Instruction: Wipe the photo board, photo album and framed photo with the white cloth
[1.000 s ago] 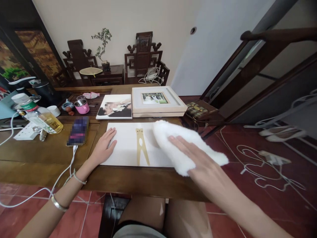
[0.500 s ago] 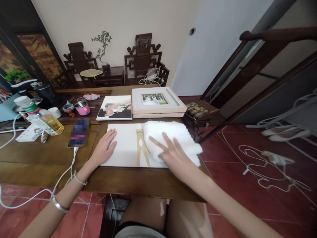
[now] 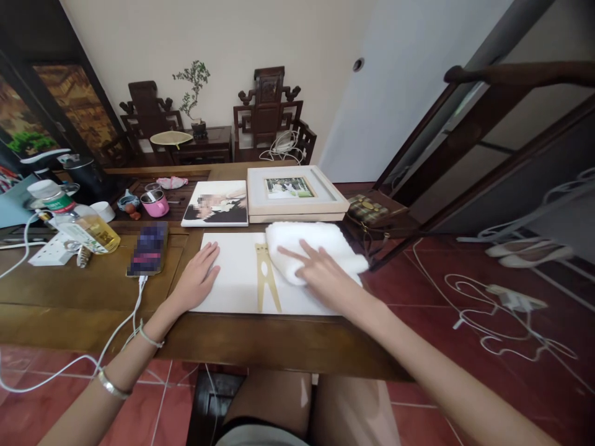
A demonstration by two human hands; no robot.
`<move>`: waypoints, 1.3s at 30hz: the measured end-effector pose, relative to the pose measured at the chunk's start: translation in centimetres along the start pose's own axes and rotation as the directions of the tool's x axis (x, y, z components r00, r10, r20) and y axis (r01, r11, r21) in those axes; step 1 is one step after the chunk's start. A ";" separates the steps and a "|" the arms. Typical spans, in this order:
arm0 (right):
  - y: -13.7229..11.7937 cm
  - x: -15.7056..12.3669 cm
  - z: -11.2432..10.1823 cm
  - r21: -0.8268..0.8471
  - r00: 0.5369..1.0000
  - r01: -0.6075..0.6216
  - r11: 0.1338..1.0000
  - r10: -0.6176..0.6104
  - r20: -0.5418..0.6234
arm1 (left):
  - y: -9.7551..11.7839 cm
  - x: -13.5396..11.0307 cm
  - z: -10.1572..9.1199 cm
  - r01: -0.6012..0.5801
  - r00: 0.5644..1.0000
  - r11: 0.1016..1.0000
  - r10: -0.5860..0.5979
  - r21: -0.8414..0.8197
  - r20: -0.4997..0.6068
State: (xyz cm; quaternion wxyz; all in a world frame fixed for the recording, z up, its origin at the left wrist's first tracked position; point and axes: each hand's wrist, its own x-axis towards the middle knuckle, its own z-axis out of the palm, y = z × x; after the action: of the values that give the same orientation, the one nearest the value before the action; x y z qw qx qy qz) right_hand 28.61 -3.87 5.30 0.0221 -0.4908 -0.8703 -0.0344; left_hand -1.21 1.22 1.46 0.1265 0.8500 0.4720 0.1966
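Observation:
A flat white panel (image 3: 232, 272) lies near the front edge of the wooden table. On it is a gold-tan forked shape (image 3: 266, 279) with an oval hole and a cat-like top; whether it is loose or attached I cannot tell. My left hand (image 3: 198, 275) rests flat on the panel's left edge, fingers stretched out. A folded white towel (image 3: 313, 238) covers the panel's upper right part. My right hand (image 3: 323, 272) presses on the towel from above with its fingers spread; its thumb side is partly hidden.
Behind the panel lie a photo panel (image 3: 218, 207) and a framed picture (image 3: 297, 192) on a pale box-like base. To the left are a phone (image 3: 147, 249) on a cable, a bottle (image 3: 79, 220), a power strip (image 3: 51, 249) and a pink cup (image 3: 155, 203). A chequered bag (image 3: 367, 209) sits right.
My right hand and the towel have shifted slightly left and away from me, baring more of the panel's lower right. My left hand has stayed in place.

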 end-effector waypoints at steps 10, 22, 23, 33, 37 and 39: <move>1.4 1.7 0.1 0.073 1.000 0.000 0.997 0.002 -0.023 | 0.2 0.0 -0.1 0.018 1.000 0.999 -0.019 -0.038 -0.020; -4.1 -8.0 -0.7 0.146 0.991 0.134 0.980 -0.133 -0.019 | 0.2 0.0 0.1 0.013 1.000 0.999 -0.014 -0.033 -0.015; -3.8 -7.2 -0.9 0.133 0.994 0.111 0.985 -0.112 -0.003 | 0.1 0.0 0.2 0.010 1.000 0.999 -0.010 -0.037 -0.018; -3.0 4.9 -0.6 0.070 0.994 -0.103 0.992 0.100 0.047 | -0.2 -0.2 0.2 -0.005 1.000 0.999 0.004 -0.051 -0.018; -6.4 2.3 0.1 0.051 0.999 -0.009 0.999 0.011 -0.045 | -0.2 -0.2 0.3 -0.003 0.999 0.998 0.000 -0.067 -0.044; -8.5 -0.2 0.4 0.059 0.993 0.035 0.998 -0.028 -0.112 | -0.1 -0.2 0.3 0.002 0.999 0.998 -0.005 -0.069 -0.043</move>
State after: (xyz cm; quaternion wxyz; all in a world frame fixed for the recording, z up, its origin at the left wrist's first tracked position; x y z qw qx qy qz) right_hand 21.51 -8.40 4.56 0.0851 -0.4734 -0.8760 -0.0354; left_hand -1.26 1.08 1.08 0.1460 0.8398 0.4691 0.2311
